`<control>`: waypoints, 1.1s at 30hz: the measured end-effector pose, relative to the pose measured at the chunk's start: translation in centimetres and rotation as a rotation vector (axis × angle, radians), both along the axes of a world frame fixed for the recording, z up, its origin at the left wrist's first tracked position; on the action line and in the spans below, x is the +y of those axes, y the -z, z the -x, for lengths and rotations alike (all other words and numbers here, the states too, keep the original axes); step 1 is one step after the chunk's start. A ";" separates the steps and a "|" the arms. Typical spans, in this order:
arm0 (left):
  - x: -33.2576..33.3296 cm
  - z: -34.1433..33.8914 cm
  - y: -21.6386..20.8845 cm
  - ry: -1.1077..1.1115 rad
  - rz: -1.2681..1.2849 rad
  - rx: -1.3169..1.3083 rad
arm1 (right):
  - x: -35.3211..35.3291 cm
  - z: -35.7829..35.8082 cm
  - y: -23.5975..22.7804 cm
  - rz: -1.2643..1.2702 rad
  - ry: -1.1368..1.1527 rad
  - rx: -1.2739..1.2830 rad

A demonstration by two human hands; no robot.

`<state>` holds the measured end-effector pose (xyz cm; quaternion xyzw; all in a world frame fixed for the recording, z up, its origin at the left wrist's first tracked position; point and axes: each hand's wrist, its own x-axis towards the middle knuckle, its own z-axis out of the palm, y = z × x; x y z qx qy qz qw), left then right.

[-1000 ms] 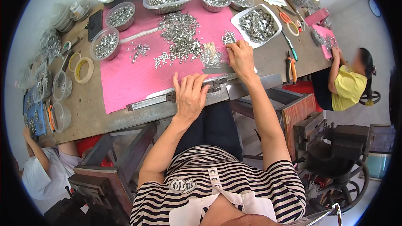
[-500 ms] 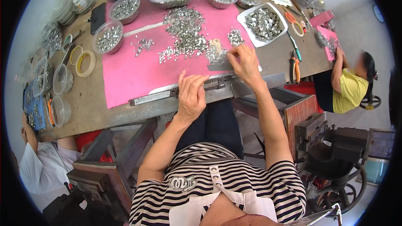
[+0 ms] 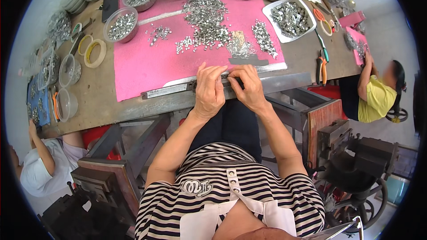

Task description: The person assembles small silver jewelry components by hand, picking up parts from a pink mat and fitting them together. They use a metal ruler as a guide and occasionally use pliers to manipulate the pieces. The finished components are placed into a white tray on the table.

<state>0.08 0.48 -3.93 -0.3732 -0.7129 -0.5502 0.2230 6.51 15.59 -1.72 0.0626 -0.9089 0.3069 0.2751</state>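
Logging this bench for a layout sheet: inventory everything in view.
Workbench: one, brown, upper view
Large mat: one, pink, mid-bench
Blue mat: one, blue, far left
Tubs: several, clear, large mat's far side, bench left
Tray: one, white, large mat's right edge
Metal pieces: many, silver, on mats, in containers
Tape rolls: two, yellowish, left of large mat
Pliers: one, orange and black, bench right
Green-handled tool: one, green, right of tray
Metal rail: one, grey, bench's front edge
Fixture: one, dark, right of rail
Machines: several, dark, lower left and right
Co-workers: two, yellow and pale shirts, either side
Others: too small to tell
Striped shirt: one, black-and-white, lower centre
Left grip: one, bare, at fixture
Right grip: one, bare, at fixture
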 end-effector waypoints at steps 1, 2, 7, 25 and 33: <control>0.0 0.0 0.0 0.001 0.018 -0.001 | 0.0 -0.1 0.0 0.002 0.002 -0.003; 0.0 0.0 0.0 0.002 0.037 -0.002 | 0.1 -0.1 0.1 0.005 0.004 -0.005; 0.5 -0.3 -0.3 -0.038 0.217 0.032 | 0.3 -0.4 0.1 0.002 0.024 0.075; 0.9 -0.7 -1.3 -0.049 0.341 -0.038 | 1.0 -0.9 0.8 0.166 0.157 0.049; -3.3 4.7 -1.9 -0.134 0.486 -0.105 | 0.9 -1.1 0.6 0.186 0.174 0.046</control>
